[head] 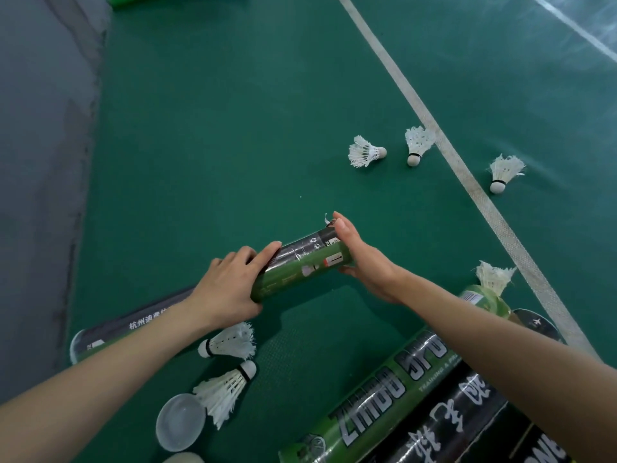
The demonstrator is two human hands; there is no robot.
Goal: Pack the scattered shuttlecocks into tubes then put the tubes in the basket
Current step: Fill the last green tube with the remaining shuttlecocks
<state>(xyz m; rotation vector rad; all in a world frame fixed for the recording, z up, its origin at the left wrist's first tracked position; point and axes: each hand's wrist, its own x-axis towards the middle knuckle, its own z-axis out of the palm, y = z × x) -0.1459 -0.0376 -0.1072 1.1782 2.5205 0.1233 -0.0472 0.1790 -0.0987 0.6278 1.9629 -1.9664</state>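
Court floor [217, 128]: green, crossed by a white line [467, 172], and serving as the work surface.

Spare tubes [384, 406]: lying side by side at lower right, close at hand. Another tube [110, 332] lies partly under the left forearm. A third, the part-filled tube [485, 297], is beside the right forearm with feathers projecting from its mouth.

Held tube [300, 265]: raised clear of the floor at centre, roughly level, far end pointing away.

Left hand [223, 295]: wrapped round the near end of the held tube, evidently to brace it.

Right hand [364, 262]: at the far mouth, fingers [344, 228] laid over the top and thumb beneath, clasping that end. A scrap of feather shows just past the fingertips, so a shuttlecock is probably being pushed in. The contents cannot be seen.

Loose shuttlecocks: three far shuttlecocks [365, 152] near the line, well apart from the hands, and two near shuttlecocks [230, 340] under the left forearm. All remain to be packed.

Clear lid [180, 422]: off, touching the nearest shuttlecock's feathers.

Basket: not in view.
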